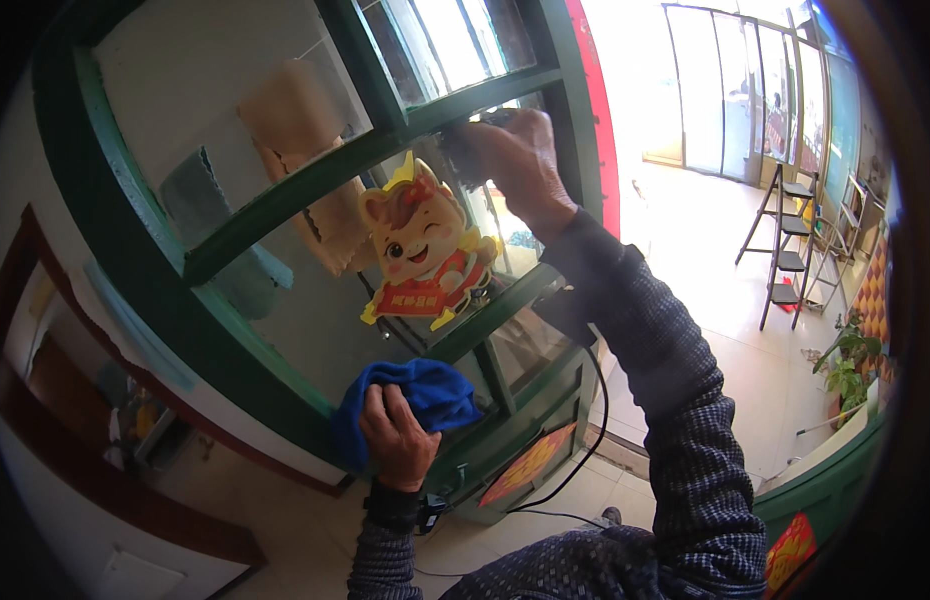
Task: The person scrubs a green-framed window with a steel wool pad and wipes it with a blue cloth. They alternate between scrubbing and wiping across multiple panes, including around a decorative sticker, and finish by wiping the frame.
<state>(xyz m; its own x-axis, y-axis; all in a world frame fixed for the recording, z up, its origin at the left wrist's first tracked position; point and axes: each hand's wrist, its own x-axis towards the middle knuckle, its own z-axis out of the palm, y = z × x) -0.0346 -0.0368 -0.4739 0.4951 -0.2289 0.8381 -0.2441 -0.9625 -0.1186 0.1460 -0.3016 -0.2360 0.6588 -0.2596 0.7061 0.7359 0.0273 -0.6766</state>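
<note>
In front of me stands a green-framed glass door (292,187). My left hand (397,435) clutches a blue cloth (424,386) against the lower part of the frame and glass. Higher up, my right hand (521,169) presses a dark wad, perhaps a cloth or scrubber (465,154), to the pane near its upper right corner. Its exact kind is blurred and partly covered by the hand. Between my hands, a cartoon horse sticker (420,240) in red and yellow is on the glass, bearing writing.
A black cable (604,405) hangs beneath my right arm and runs across the tiled floor (562,495). Through the doorway stand a folding step ladder (787,247) and green plants (851,364). Red and gold paper (529,465) is stuck on the door's lower panel. A dark red-edged opening (75,420) lies left.
</note>
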